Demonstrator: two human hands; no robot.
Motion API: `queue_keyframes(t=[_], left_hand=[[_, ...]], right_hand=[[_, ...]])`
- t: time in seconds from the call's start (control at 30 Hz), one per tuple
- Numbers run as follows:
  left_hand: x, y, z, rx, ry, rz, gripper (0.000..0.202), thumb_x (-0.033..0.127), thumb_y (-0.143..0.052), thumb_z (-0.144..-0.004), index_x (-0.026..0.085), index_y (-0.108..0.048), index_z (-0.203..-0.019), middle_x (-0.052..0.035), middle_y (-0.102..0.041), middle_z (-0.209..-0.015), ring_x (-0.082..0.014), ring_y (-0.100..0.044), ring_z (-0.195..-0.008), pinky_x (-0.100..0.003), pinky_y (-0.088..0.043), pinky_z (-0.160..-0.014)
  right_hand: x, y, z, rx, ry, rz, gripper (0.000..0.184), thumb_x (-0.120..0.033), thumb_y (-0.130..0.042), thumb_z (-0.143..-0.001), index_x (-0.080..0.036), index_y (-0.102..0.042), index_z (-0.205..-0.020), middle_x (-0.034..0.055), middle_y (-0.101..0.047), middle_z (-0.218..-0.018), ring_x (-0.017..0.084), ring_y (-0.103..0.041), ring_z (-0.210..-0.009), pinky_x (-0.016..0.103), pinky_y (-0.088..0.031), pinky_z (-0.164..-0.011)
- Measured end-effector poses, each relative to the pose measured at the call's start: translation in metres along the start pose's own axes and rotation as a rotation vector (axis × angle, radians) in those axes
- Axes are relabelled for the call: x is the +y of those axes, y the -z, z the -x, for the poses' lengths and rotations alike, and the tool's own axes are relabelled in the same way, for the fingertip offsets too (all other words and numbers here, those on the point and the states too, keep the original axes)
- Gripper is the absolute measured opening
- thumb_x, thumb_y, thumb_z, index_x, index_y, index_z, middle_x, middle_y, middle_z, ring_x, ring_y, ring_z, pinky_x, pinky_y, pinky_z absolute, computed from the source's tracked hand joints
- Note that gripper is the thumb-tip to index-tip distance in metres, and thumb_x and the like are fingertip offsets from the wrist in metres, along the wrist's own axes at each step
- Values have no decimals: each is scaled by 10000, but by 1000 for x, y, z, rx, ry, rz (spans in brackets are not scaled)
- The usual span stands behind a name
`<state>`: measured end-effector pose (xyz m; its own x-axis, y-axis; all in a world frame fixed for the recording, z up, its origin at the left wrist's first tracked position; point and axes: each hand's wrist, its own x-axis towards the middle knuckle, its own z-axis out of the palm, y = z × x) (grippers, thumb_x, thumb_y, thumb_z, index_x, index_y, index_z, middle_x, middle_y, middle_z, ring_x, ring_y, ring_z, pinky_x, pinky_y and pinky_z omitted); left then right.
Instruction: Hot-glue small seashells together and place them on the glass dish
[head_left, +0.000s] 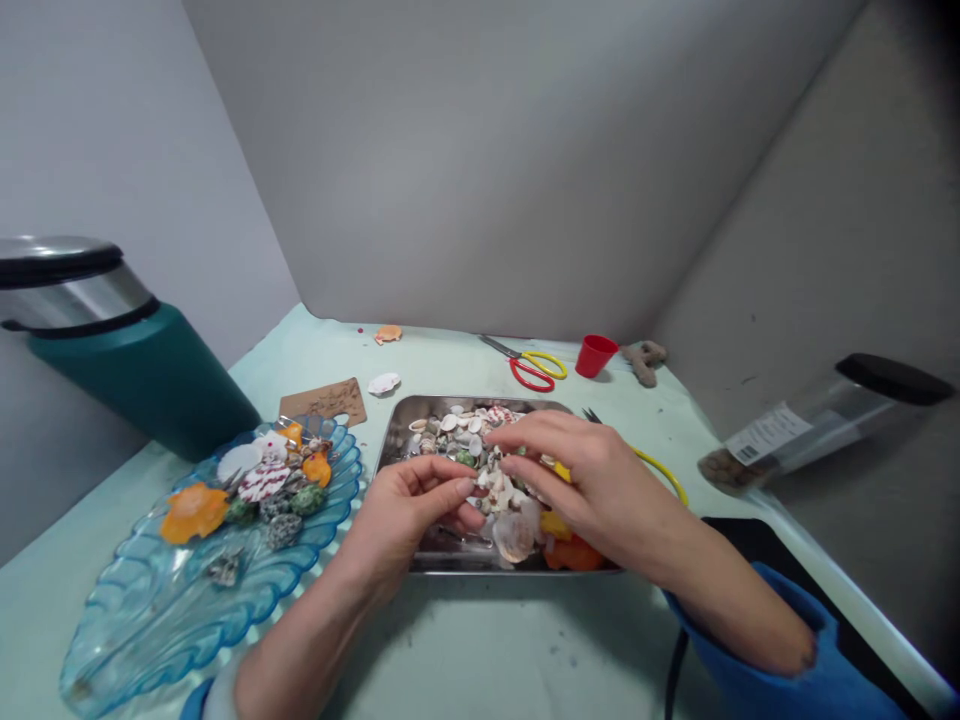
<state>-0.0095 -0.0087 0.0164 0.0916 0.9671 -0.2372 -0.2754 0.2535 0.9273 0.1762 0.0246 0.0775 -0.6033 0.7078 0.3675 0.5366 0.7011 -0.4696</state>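
Observation:
A metal tray (442,566) full of small seashells (448,423) lies in front of me. My left hand (420,505) is over its left half, thumb and forefinger pinched together; anything between them is too small to make out. Across from it, my right hand (577,475) hovers above the right half with fingers stretched out and the thumb apart, holding nothing that I can see. Under the hands are a translucent pale shell (514,538), an orange piece (574,553), and several small white and green pieces.
At left, a blue leaf-shaped dish (161,610) bears shells and stones, beside a teal bottle (150,375). Behind are a brown card (324,400), a white shell (384,384), scissors (529,365) and a red cup (596,355). A clear container (814,425) leans at right.

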Motion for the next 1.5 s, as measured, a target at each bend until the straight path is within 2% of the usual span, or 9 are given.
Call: queue_keyframes(t=[0.1, 0.3, 0.47, 0.67, 0.8, 0.97, 1.17, 1.5], left_hand=[[2, 1, 1, 23, 2, 100, 194, 238, -745, -683, 124, -655, -812, -18, -685, -544, -95, -609, -501, -190, -478, -551], [4, 3, 1, -10, -15, 248, 169, 196, -751, -675, 134, -657, -801, -1, -666, -533, -71, -586, -470, -167, -461, -535], [2, 4, 2, -81, 4, 229, 159, 219, -734, -701, 145, -640, -805, -11, -667, -539, -92, -596, -493, -195, -462, -549], [2, 1, 3, -132, -1, 178, 141, 206, -722, -715, 142, -615, -780, -11, -668, -576, -87, -591, -490, -205, -473, -555], [3, 3, 2, -229, -28, 181, 197, 174, -716, -715, 149, -617, -884, -19, -684, -755, -92, -620, -520, -218, -493, -562], [3, 4, 4, -380, -71, 155, 255, 194, -676, -759, 164, -581, -994, -52, -689, -840, -140, -661, -581, -245, -506, -582], [2, 1, 5, -289, -45, 131, 125, 258, -606, -823, 145, -578, -870, -52, -703, -754, -116, -637, -496, -221, -485, -539], [3, -1, 6, -248, -50, 128, 129, 261, -632, -805, 153, -569, -835, -40, -716, -743, -104, -623, -476, -218, -488, -531]], right_hand=[[2, 3, -1, 28, -94, -14, 167, -131, -531, -860, -199, -657, -945, 20, -659, -935, 156, -585, -873, 270, -429, -776], [-5, -8, -2, -84, -198, -99, 61, -180, -585, -831, -211, -637, -827, -26, -640, -790, 132, -561, -748, 258, -401, -681], [-9, -13, -3, -58, -226, -214, 93, -156, -538, -845, -202, -598, -790, -44, -626, -753, 107, -546, -712, 233, -388, -662], [-7, -9, -4, -145, -285, -356, 107, -138, -513, -826, -203, -588, -785, -47, -615, -737, 101, -537, -685, 215, -388, -618], [-5, -8, -1, -185, -276, -319, 108, -151, -509, -828, -208, -590, -785, -47, -614, -734, 103, -536, -672, 221, -380, -598], [-5, -5, 1, -218, -241, -287, 142, -137, -498, -826, -210, -600, -760, -48, -623, -731, 101, -533, -665, 219, -376, -597], [-5, -6, 0, -224, -232, -312, 139, -143, -497, -826, -198, -598, -747, -33, -618, -711, 109, -535, -658, 220, -386, -603], [-6, -8, 0, -222, -259, -319, 133, -138, -491, -820, -193, -602, -772, -25, -618, -712, 118, -534, -654, 229, -387, -592]])
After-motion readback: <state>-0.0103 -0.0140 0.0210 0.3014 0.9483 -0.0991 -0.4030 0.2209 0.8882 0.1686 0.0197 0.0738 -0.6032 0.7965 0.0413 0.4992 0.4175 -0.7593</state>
